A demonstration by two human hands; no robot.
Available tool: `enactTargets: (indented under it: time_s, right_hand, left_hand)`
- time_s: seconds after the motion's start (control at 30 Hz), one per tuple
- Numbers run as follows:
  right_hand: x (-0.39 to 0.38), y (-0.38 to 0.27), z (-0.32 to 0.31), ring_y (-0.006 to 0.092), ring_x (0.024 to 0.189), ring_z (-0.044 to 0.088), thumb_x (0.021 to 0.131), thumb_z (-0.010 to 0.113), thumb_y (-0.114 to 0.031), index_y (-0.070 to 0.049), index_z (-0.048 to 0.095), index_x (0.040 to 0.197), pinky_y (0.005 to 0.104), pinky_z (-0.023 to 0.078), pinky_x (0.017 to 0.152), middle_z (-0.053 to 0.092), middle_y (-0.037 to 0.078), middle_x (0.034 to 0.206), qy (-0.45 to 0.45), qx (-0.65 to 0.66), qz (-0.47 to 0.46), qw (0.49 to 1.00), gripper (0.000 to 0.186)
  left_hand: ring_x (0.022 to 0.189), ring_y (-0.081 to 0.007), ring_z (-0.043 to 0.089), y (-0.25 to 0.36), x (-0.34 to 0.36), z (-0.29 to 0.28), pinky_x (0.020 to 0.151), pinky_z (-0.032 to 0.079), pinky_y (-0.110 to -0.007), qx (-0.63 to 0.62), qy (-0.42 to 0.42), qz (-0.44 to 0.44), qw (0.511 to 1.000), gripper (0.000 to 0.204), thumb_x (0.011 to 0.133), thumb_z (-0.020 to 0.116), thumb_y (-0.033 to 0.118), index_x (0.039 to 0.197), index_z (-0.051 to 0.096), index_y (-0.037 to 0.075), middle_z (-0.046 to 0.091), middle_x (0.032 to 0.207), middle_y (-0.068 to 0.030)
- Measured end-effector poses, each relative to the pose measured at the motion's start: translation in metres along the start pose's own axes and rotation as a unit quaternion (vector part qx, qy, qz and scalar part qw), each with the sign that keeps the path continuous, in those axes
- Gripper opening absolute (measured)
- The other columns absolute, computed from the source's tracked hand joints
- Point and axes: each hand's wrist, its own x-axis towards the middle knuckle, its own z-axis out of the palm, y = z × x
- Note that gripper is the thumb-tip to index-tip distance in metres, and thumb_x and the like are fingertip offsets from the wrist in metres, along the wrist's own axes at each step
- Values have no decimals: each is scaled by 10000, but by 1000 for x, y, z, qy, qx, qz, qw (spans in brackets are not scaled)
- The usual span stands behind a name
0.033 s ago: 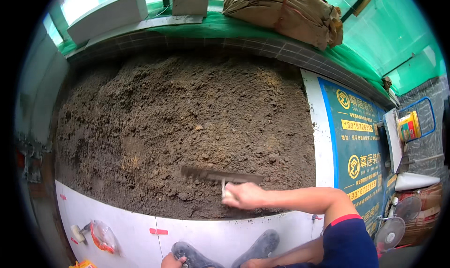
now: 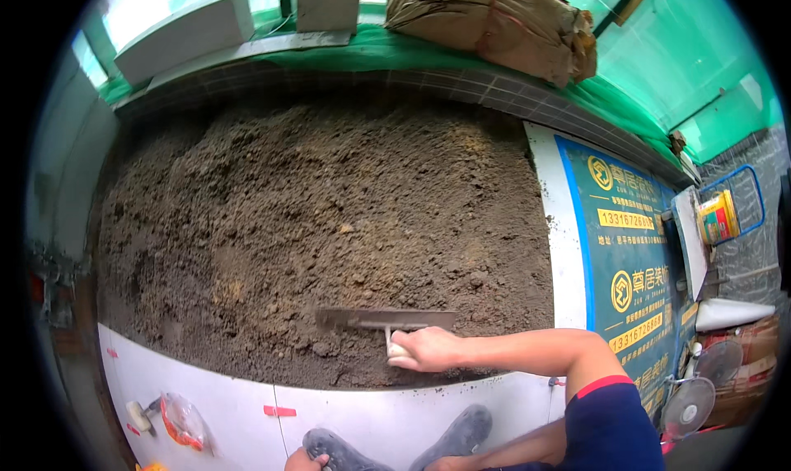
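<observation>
My right hand (image 2: 425,350) is closed round the handle of a plastering trowel (image 2: 395,316). The trowel's long, narrow metal blade lies across the damp, crumbly mortar bed (image 2: 272,199), near its front edge. Dark brown, the mortar is lumpy at the back and smoother in places close to the blade. At the lower edge, my left hand (image 2: 303,461) is beside my dark left shoe (image 2: 346,453); the picture's edge cuts off most of it, so its grip is unclear.
Pale tiles (image 2: 362,405) with red tape lie in front. A mallet (image 2: 138,416) and a plastic bag (image 2: 183,421) sit on them at left. Blue printed floor covering (image 2: 626,248), a bucket (image 2: 717,220) and a fan (image 2: 689,405) are at right. Brown paper sacks (image 2: 494,18) lie at the back.
The trowel blade has turned slightly, from sloping down to the right to nearly level. My right hand has shifted a little down and left with it.
</observation>
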Motion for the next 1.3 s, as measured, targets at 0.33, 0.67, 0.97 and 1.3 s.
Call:
enactTargets:
  time_s: [0.33, 0.67, 0.97, 1.3]
  right_hand:
    - [42, 143, -167, 309, 940, 706, 977, 567, -457, -37, 587, 1162, 446, 573, 866, 719, 187, 1017, 209, 112, 231, 944, 459]
    - [83, 280, -272, 318, 800, 724, 932, 635, -505, -4, 630, 1132, 437, 559, 719, 722, 196, 924, 473, 98, 319, 815, 540]
    - [74, 316, -306, 233, 480, 599, 950, 636, -444, 21, 608, 1044, 393, 461, 440, 646, 117, 715, 548, 380, 357, 654, 475]
    - [47, 306, -279, 210, 408, 521, 994, 598, -440, -6, 556, 794, 369, 413, 414, 562, 91, 552, 627, 469, 390, 484, 479]
  left_hand:
    - [819, -316, 666, -47, 59, 35, 512, 545, -408, 24, 58, 39, 997, 489, 937, 645, 352, 1266, 529, 8, 667, 1016, -170]
    - [986, -380, 616, -25, 20, 46, 891, 488, -455, 11, 131, -16, 991, 404, 970, 652, 235, 1254, 542, -29, 654, 1076, -228]
    - [959, -341, 582, 46, -37, 49, 877, 466, -434, 84, 124, 8, 989, 500, 990, 607, 426, 1190, 562, -30, 651, 1046, -232]
    - [955, -335, 580, 49, -5, 22, 873, 467, -431, 78, 114, 44, 989, 497, 989, 608, 425, 1183, 565, -30, 651, 1040, -229]
